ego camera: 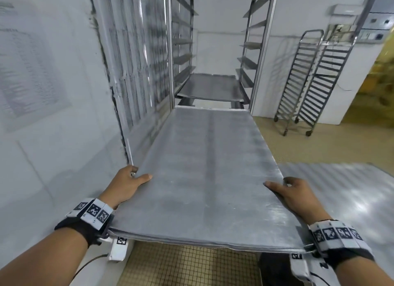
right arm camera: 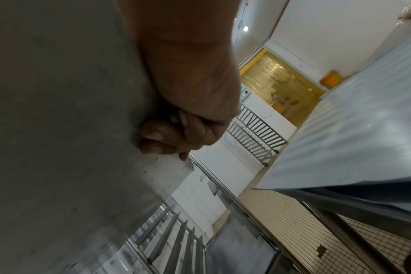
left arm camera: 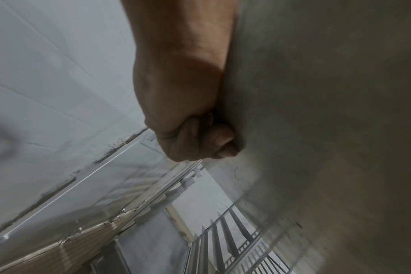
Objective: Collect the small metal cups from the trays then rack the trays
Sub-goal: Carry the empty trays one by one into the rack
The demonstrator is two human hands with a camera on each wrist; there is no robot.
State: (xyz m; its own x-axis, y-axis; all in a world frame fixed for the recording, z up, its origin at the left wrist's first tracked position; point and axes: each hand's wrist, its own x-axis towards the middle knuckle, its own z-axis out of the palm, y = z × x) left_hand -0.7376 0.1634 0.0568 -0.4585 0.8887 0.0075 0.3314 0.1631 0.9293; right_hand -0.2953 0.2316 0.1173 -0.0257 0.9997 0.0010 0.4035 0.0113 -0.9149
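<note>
Both hands clamp the long edges of the bare metal tray (ego camera: pixel 204 168), left hand (ego camera: pixel 128 184) and right hand (ego camera: pixel 295 195) with thumbs on top and fingers curled beneath, keeping it level and aimed endwise at the tall tray rack (ego camera: pixel 215 51), seemingly to slide onto its runners.

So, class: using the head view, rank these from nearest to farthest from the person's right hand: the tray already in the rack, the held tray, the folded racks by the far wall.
1. Held tray: gripped at its right edge by the right hand.
2. Tray already in the rack: ahead, centre.
3. Folded racks: far right, against the wall.
</note>
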